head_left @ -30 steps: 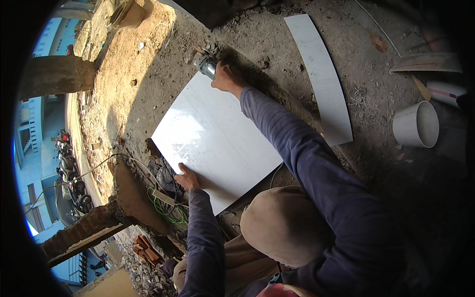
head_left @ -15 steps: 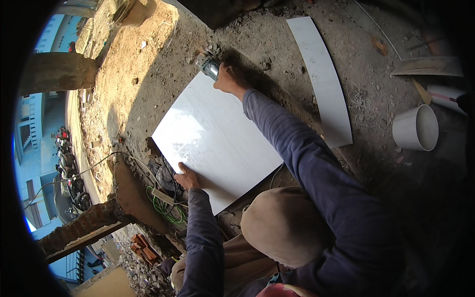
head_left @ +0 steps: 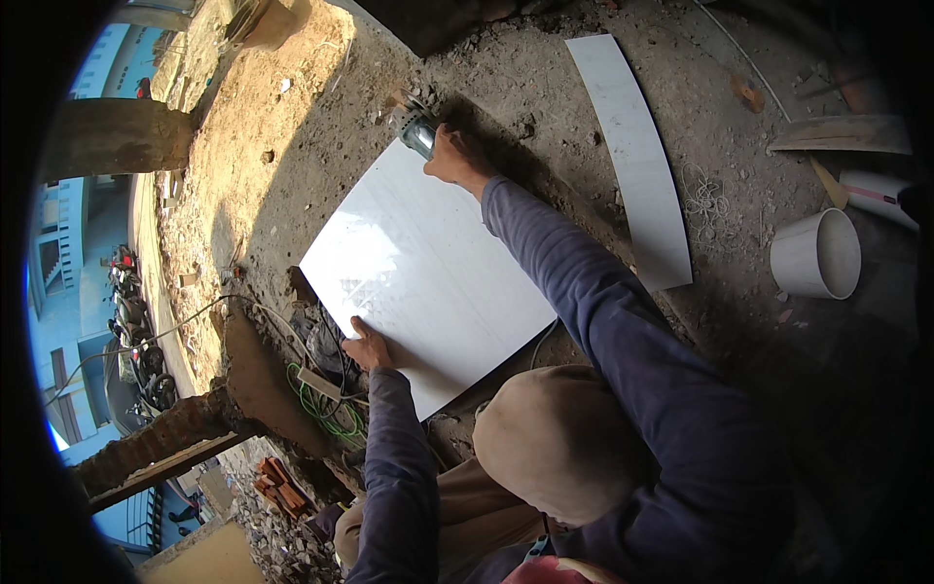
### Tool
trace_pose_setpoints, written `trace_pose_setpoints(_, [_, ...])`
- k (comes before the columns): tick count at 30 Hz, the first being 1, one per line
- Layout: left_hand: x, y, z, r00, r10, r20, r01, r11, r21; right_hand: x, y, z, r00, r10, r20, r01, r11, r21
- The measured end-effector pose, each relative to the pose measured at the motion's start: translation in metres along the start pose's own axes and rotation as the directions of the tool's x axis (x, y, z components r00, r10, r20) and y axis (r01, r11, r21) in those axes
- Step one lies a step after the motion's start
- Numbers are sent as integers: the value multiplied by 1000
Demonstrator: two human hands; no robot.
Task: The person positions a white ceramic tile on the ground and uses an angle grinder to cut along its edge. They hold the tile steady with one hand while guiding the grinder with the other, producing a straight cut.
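Standing at the far left, before a blue building (head_left: 80,229), are parked motorcycles (head_left: 143,360); to their right and lower, reddish bricks (head_left: 282,489) lie on rubble (head_left: 282,545), and above those a loose coil of green cable (head_left: 336,420) sits by a pale power strip (head_left: 319,383); next comes the left hand (head_left: 368,347) at the left edge of a large white panel (head_left: 443,273), thumb on top, though whether its other fingers grip the edge cannot be told; the glossy panel lies slantwise over the ground, and at its upper corner is a power tool (head_left: 418,134), its body wrapped by the right hand (head_left: 455,158), fingers closed; farther right, apart from the panel, lies a long white strip (head_left: 634,161); then tangled string (head_left: 707,199) and a white bucket (head_left: 803,257)
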State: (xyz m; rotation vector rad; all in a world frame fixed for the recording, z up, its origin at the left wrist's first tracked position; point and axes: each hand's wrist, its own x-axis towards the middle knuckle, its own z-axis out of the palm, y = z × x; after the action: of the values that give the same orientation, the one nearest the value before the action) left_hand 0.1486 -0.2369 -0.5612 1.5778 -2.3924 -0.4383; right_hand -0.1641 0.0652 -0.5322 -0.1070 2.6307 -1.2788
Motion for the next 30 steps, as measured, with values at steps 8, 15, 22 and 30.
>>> trace_pose_setpoints(8, [-1, 3, -2, 999, -32, 20, 32, 999, 17, -4, -2, -6, 1000, 11, 28, -10, 1000, -21])
trace_pose_setpoints(15, [-1, 2, -2, 1000, -7, 20, 7, 1000, 6, -6, -1, -5, 1000, 12, 19, -11, 1000, -25])
trace_pose_setpoints(22, [4, -4, 3, 1000, 21, 2, -21, 1000, -8, -7, 1, -4, 999, 25, 31, -24, 1000, -14])
trace_pose_setpoints(30, [8, -10, 7, 1000, 11, 10, -11, 1000, -2, -7, 2, -1, 1000, -6, 4, 6, 1000, -30])
